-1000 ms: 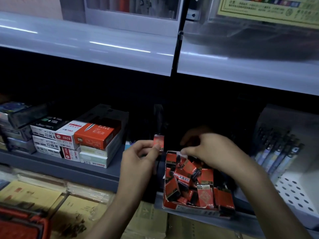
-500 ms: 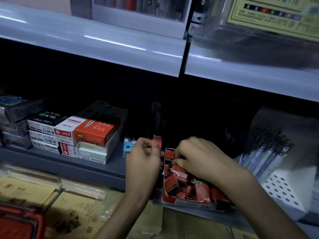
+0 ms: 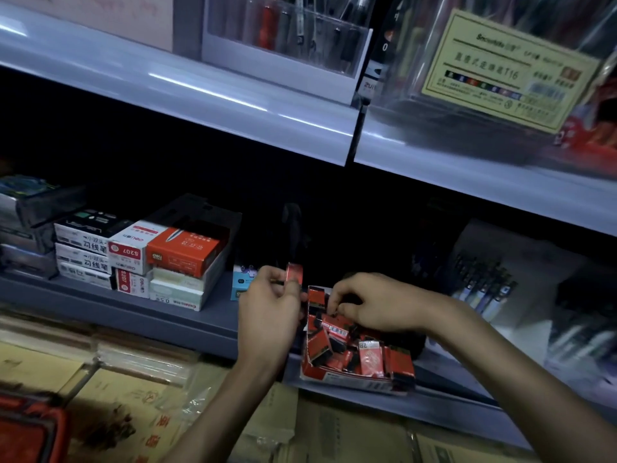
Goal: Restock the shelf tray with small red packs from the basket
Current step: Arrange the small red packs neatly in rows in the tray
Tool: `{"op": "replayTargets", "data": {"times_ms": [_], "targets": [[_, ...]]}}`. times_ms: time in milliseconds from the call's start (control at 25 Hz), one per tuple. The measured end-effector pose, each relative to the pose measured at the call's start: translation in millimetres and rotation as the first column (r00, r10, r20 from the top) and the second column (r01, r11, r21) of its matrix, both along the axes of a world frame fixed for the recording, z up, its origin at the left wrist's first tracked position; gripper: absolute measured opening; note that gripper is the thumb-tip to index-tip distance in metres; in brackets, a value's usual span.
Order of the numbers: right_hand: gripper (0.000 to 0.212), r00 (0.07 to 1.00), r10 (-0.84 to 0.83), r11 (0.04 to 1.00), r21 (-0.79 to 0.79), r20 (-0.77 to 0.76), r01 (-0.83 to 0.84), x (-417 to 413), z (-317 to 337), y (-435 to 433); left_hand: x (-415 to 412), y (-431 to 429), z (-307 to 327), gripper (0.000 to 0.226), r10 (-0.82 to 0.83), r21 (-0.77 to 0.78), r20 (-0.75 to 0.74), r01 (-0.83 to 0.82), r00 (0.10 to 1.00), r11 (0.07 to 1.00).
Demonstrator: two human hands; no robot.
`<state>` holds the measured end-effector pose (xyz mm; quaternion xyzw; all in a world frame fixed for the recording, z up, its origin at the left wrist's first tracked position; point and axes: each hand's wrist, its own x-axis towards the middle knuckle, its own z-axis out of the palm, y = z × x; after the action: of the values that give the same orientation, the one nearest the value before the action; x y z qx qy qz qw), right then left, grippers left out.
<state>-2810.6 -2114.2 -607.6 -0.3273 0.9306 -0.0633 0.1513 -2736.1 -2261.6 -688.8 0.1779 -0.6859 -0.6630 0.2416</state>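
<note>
A small red pack stands upright, long axis vertical, pinched at its lower end by the left hand, just left of the tray's far corner. The tray sits at the near edge of the shelf, filled with red packs lying at all angles. Stacked boxes and a little blue box stand to the left, pens to the right, and a red basket is near left. The right hand reaches over the tray, fingers curled down among the far packs; whether it grips one I cannot tell.
</note>
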Motion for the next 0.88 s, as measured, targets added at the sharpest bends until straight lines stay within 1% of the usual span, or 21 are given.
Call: {"op": "replayTargets", "data": {"times_ms": [120, 240, 320, 400, 480, 560, 680, 800, 880], "targets": [[0.015, 0.999, -0.04, 0.999, 0.015, 0.031, 0.039, 0, 4, 1, 1, -2, 0, 0.008, -0.027, 0.001, -0.004, 0.027, 1.0, 1.0], [0.02, 0.998, -0.028, 0.999, 0.02, 0.051, 0.027, -1, 10, 8, 1, -3, 0, 0.007, -0.039, -0.003, -0.009, 0.039, 0.999, 0.999], [0.023, 0.997, -0.036, 0.999, -0.008, 0.067, 0.037, -2, 9, 12, 1, -3, -1, 0.008, -0.036, -0.019, -0.011, 0.036, 0.999, 0.999], [0.02, 0.996, -0.074, 0.994, -0.076, 0.043, 0.077, -5, 5, 10, 0, -2, -2, 0.008, -0.031, -0.023, -0.013, 0.031, 0.999, 0.999], [0.017, 0.991, -0.128, 0.986, -0.111, -0.045, 0.122, -9, -2, 4, 0, -2, -1, 0.009, -0.025, -0.024, -0.009, 0.025, 1.0, 0.999], [0.022, 0.976, -0.184, 0.981, -0.077, -0.115, 0.176, -11, -8, -4, -1, -2, -1, 0.009, -0.023, -0.019, -0.004, 0.023, 1.0, 1.0], [0.034, 0.958, -0.283, 0.959, 0.014, -0.054, 0.284, -11, -3, -17, -1, -1, 0, 0.01, -0.022, -0.025, -0.002, 0.022, 1.0, 0.999], [0.034, 0.952, -0.306, 0.939, 0.163, -0.01, 0.303, -13, 9, -30, -2, -2, -1, 0.009, -0.018, -0.032, 0.002, 0.018, 1.0, 0.999], [0.028, 0.953, -0.303, 0.922, 0.256, 0.007, 0.291, -16, 11, -37, -2, -2, -1, 0.007, -0.013, -0.032, 0.007, 0.014, 1.0, 0.999]]}}
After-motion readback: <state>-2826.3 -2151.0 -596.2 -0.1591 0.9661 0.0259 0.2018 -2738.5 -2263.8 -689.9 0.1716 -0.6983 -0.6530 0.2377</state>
